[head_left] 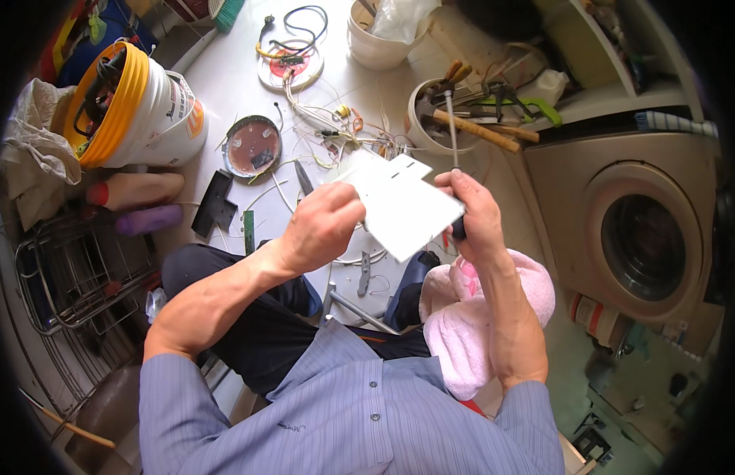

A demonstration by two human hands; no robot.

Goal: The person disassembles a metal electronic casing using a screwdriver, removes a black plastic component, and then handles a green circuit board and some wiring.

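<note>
A white flat plastic panel (407, 218) with small dark slots is held in front of me. My left hand (324, 222) is closed on its left edge. My right hand (470, 210) grips a screwdriver with a dark handle and a long metal shaft (453, 134) pointing up, and touches the panel's right side. Beyond the panel lie tangled wires (348, 119) and a round plate with a brown face (252, 146). A black plastic piece (213, 204) and a green board (249, 233) lie to the left. A pink towel (486, 332) is below my right hand.
A yellow-rimmed bucket (162, 119) stands at left above bottles (150, 220) and a wire rack (51, 277). A tool bucket (419, 131) and white bucket (371, 47) stand at the back. A washing machine (565, 198) is at right. A coiled cord (292, 32) lies at the top.
</note>
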